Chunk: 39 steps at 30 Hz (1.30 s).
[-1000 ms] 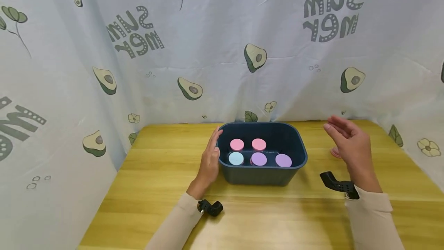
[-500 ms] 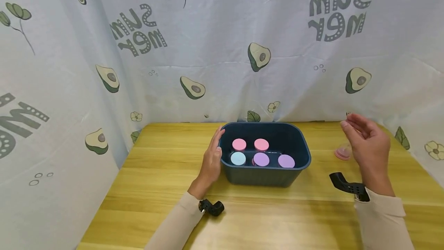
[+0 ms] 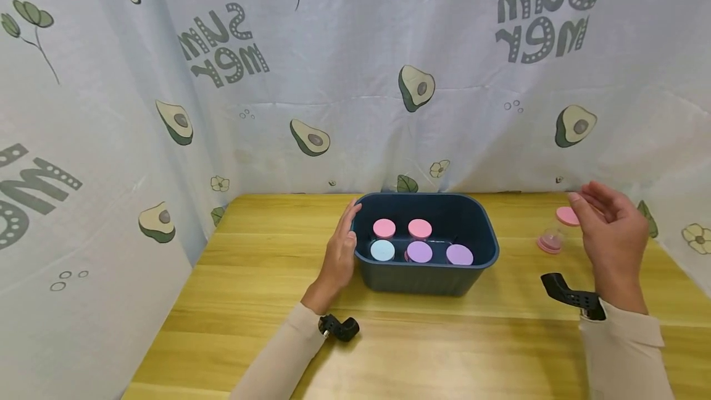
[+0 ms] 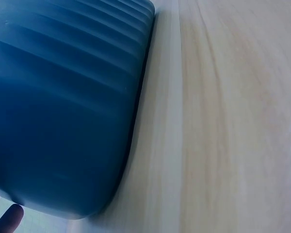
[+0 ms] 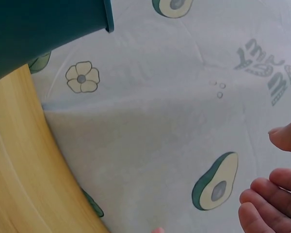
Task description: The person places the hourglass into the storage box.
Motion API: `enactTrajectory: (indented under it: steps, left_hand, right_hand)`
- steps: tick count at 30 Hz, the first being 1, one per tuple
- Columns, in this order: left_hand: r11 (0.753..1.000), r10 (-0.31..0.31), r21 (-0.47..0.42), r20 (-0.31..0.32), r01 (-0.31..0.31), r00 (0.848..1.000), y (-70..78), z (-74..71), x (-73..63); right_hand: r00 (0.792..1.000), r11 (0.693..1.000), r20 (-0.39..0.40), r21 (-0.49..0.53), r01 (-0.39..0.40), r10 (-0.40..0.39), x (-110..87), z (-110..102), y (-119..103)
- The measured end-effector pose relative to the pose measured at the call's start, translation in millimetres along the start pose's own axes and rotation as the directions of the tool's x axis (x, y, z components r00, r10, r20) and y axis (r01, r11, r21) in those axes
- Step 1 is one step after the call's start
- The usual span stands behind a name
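Note:
My left hand (image 3: 339,255) rests along the left wall of a dark blue plastic bin (image 3: 422,279), its fingers fairly straight at the rim. In the left wrist view the bin's ribbed side (image 4: 63,107) fills the left part, with fingertips (image 4: 9,218) at the lower corner. A sand timer (image 3: 551,242) with pink end caps and a clear body stands on the table right of the bin. Just right of it is my right hand (image 3: 613,236), its fingers loosely bent. The right wrist view shows nothing between that hand's thumb and fingers (image 5: 269,208).
Inside the bin stand several round-topped pieces: pink (image 3: 384,228), light blue (image 3: 382,250) and purple (image 3: 419,252). Behind the wooden table (image 3: 266,301) hangs a white curtain (image 3: 344,66) printed with avocados.
My right hand has moved to the right, uncovering the sand timer it had hidden. The left hand stays against the bin. The head view has shifted slightly.

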<state>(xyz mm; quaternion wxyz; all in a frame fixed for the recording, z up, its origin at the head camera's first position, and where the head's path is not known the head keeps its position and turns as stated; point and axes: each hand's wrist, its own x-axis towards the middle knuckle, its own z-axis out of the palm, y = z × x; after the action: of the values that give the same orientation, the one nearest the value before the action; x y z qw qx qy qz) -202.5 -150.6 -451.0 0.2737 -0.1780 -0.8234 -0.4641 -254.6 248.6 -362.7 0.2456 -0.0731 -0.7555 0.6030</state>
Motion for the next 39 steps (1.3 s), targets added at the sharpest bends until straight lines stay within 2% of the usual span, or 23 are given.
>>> enactTrajectory:
  steps: [5, 14, 22, 28, 39]
  left_hand:
    - [1.000, -0.001, 0.002, -0.002, 0.001, 1.000, -0.1, -0.1, 0.7]
    - [1.000, 0.003, 0.008, -0.002, -0.003, 1.000, 0.5, -0.3, 0.3]
    - [1.000, -0.001, -0.002, 0.011, 0.001, 1.000, 0.4, 0.5, 1.0]
    - [1.000, -0.015, -0.014, 0.015, 0.015, 1.000, 1.8, 1.0, 2.4]
    - [1.000, -0.021, -0.007, 0.006, 0.021, 1.000, 1.6, 1.3, 1.3]
  right_hand:
    - [0.998, 0.998, -0.018, -0.011, -0.055, 0.055, 4.3, -3, 6]
    - [0.991, 0.984, -0.036, -0.121, -0.128, 0.125, 8.7, -7, 23]
    - [0.990, 0.981, -0.048, -0.138, -0.138, 0.133, 11.9, -9, 33]
    - [0.988, 0.969, -0.004, -0.197, -0.153, 0.155, 16.8, -12, 41]
    - [0.989, 0.973, 0.040, -0.188, -0.133, 0.143, 21.9, -12, 61]
